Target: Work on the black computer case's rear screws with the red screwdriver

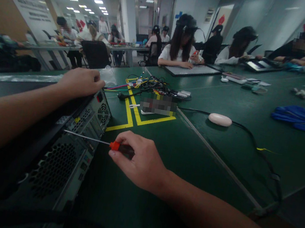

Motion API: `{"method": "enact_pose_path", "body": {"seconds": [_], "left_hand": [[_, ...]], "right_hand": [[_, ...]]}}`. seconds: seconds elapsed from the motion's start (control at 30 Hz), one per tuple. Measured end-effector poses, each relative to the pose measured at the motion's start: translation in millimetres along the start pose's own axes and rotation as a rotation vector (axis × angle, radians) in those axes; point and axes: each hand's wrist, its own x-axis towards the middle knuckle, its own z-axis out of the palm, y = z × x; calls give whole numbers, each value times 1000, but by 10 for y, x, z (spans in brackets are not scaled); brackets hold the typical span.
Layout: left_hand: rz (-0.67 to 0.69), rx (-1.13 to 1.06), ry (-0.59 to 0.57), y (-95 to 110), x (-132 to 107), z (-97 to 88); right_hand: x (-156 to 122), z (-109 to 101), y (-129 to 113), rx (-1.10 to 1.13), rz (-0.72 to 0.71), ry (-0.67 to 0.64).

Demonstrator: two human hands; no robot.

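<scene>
A desktop computer case point(80, 152) lies on its side at the left, its vented metal back panel turned toward the right. My left hand point(79, 83) rests on the case's far top corner, fingers curled over the edge, the fingertips partly hidden. In my right hand point(141, 159) is a screwdriver point(115, 146) with an orange collar and dark handle, gripped between thumb and fingers. Its long thin shaft points left and the tip meets the back panel near the upper edge; whether it sits in a screw is too small to tell.
Tangled black cables point(154, 85) lie within yellow tape beyond the case. A pale oval inline piece point(220, 120) sits on a black cord. Folded blue cloth point(298, 117) is at the right. Several people work across the green table point(191, 160).
</scene>
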Motion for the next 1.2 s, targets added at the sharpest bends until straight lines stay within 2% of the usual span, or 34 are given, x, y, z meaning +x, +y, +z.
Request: {"method": "enact_pose_path", "body": {"seconds": [0.43,0.8,1.2], "left_hand": [[0,0,2,1,1,0],[15,-30,5,-21,22,18],[3,-10,11,-21,18,24]], "right_hand": [[2,9,19,-62,-51,25],[-9,19,4,-47,27,33],[-5,11,3,-68,-4,19]]}}
